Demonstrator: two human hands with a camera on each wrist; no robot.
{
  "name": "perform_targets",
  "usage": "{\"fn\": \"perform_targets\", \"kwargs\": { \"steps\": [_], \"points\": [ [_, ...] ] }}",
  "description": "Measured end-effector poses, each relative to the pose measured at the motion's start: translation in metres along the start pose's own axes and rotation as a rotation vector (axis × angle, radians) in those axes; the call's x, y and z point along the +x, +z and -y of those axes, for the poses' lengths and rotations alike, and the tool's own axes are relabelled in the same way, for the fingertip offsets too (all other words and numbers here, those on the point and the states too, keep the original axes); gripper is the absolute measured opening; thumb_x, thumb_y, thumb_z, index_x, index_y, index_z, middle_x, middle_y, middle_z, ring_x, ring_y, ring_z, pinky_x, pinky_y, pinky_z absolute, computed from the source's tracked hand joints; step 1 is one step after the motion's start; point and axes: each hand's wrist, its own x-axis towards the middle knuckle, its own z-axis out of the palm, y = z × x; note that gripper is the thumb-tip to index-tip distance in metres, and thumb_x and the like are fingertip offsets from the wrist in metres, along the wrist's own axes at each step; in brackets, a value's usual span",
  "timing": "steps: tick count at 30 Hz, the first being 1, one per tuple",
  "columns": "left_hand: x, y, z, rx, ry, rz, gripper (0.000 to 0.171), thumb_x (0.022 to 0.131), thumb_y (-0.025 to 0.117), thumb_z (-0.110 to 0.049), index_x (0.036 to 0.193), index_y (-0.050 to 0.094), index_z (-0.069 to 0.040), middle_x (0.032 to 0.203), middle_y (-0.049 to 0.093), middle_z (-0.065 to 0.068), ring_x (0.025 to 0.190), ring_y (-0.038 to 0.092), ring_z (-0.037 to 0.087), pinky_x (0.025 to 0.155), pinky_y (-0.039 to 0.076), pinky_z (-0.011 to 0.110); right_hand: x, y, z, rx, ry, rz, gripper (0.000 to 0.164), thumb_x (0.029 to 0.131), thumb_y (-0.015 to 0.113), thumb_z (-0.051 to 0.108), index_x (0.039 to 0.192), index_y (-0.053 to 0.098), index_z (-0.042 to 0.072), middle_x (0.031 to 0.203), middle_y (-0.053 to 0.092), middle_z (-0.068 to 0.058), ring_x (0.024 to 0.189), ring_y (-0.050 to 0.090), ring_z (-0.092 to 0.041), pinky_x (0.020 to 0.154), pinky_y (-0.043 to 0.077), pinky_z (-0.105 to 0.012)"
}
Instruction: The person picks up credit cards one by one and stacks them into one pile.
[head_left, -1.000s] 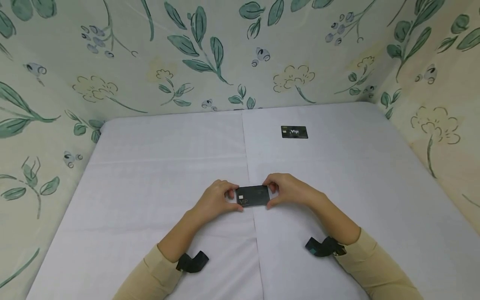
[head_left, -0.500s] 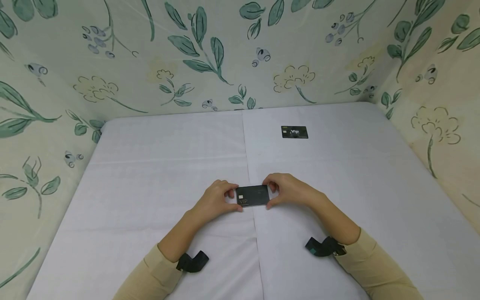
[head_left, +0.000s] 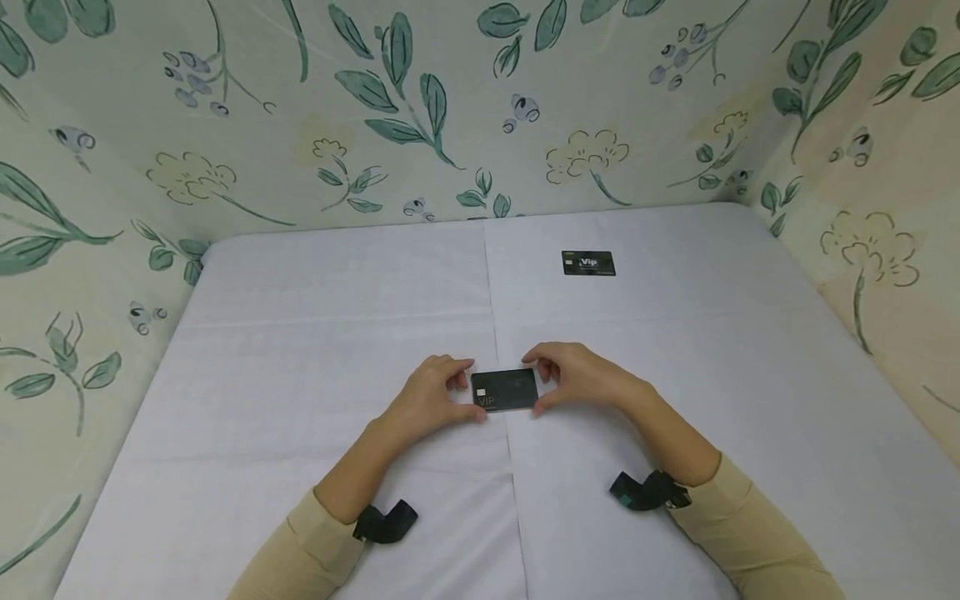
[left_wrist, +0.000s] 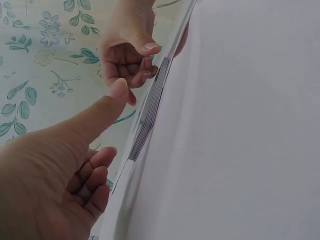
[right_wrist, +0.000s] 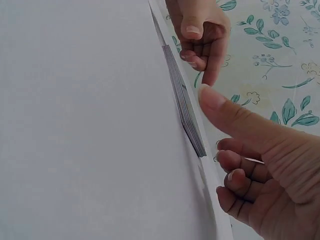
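Note:
In the head view a stack of black VIP cards (head_left: 506,390) lies flat on the white cloth, its top card showing a small chip. Both wrist views look along the layered edges of the stack (left_wrist: 150,110), which has several cards (right_wrist: 184,102). My left hand (head_left: 431,396) is at the stack's left end, thumb and index finger spread around it. At the right end my right hand (head_left: 577,379) is spread the same way. A slight gap shows between the fingertips and the cards in the wrist views. The other fingers are loosely curled and hold nothing.
Another black card (head_left: 588,263) marked "Vip" lies alone farther back, to the right. The table (head_left: 300,292) is covered with a creased white cloth. Leaf-patterned fabric (head_left: 420,100) hangs behind it and at both sides.
Both hands have loosened from the ends of the card stack; the index fingers have lifted slightly away from its far corners. The stack and the lone card stay where they were.

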Motion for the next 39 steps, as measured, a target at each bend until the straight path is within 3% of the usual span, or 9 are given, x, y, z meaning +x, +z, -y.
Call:
{"fn": "perform_targets", "kwargs": {
  "steps": [7, 16, 23, 30, 39],
  "points": [
    [-0.002, -0.005, -0.012, -0.037, 0.010, -0.035, 0.081, 0.061, 0.088, -0.037, 0.127, 0.057, -0.001, 0.088, 0.056, -0.005, 0.087, 0.048, 0.014, 0.082, 0.044, 0.032, -0.004, -0.007, 0.001, 0.022, -0.012, -0.068, 0.070, 0.061, 0.089, 0.032, 0.118, 0.061, 0.003, 0.084, 0.055, 0.000, 0.076, 0.047, -0.013, 0.066, 0.041, -0.024],
    [0.010, -0.006, -0.026, 0.056, 0.166, -0.169, 0.086, 0.060, 0.087, -0.042, 0.130, 0.055, -0.004, 0.091, 0.061, -0.001, 0.080, 0.053, 0.013, 0.070, 0.045, 0.027, -0.012, -0.018, 0.004, 0.071, -0.074, -0.188, 0.069, 0.063, 0.088, 0.022, 0.122, 0.059, 0.002, 0.090, 0.059, -0.005, 0.082, 0.050, -0.021, 0.071, 0.045, -0.033],
    [0.018, -0.009, -0.039, 0.135, 0.241, -0.214, 0.087, 0.059, 0.086, -0.046, 0.130, 0.056, -0.005, 0.091, 0.061, -0.005, 0.079, 0.055, 0.013, 0.069, 0.045, 0.025, -0.016, -0.023, -0.003, 0.069, -0.160, -0.273, 0.067, 0.063, 0.088, 0.018, 0.122, 0.059, 0.002, 0.091, 0.059, -0.011, 0.080, 0.050, -0.025, 0.069, 0.045, -0.037],
    [0.027, -0.011, -0.050, 0.116, 0.196, -0.196, 0.087, 0.063, 0.083, -0.049, 0.133, 0.053, -0.006, 0.095, 0.062, -0.001, 0.083, 0.055, 0.013, 0.072, 0.045, 0.027, -0.019, -0.031, -0.010, 0.023, -0.227, -0.385, 0.065, 0.061, 0.088, 0.011, 0.120, 0.061, 0.004, 0.089, 0.058, -0.011, 0.076, 0.047, -0.014, 0.064, 0.043, -0.033],
    [0.050, -0.009, -0.059, 0.159, 0.155, -0.158, 0.088, 0.066, 0.080, -0.053, 0.136, 0.050, -0.007, 0.100, 0.063, 0.001, 0.087, 0.055, 0.014, 0.072, 0.046, 0.028, -0.019, -0.041, -0.023, -0.054, -0.174, -0.443, 0.067, 0.064, 0.087, 0.013, 0.124, 0.060, 0.006, 0.095, 0.062, -0.012, 0.075, 0.046, -0.014, 0.062, 0.044, -0.034]
  ]
}}
